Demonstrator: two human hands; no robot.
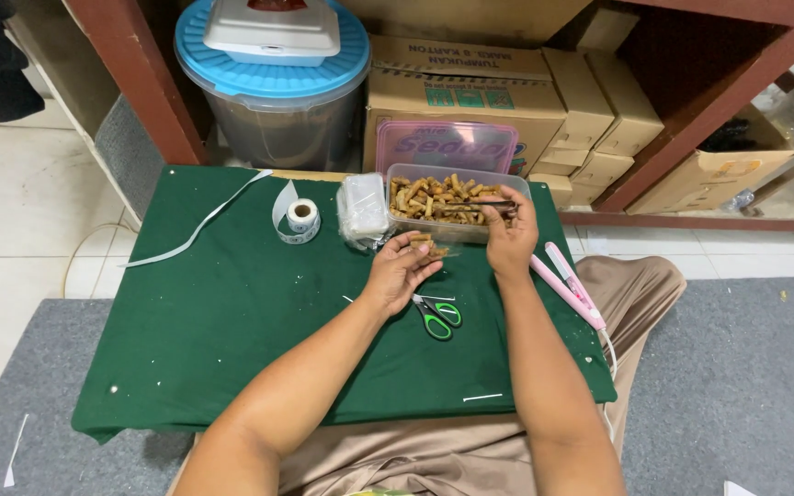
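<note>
On green table (232, 303), left hand (397, 271) cups snacks (426, 246); right hand (510, 237) w/ tongs (482, 206).

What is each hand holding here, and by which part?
Left hand cradles brown snack sticks on its fingers. Right hand pinches dark tongs near their rear end.

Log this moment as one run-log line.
left hand: holds snack sticks | right hand: tongs over clear tub | scissors on green cloth

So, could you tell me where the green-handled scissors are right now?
In the head view, the green-handled scissors lie on the green cloth, just below the left hand and between the two forearms.
</note>
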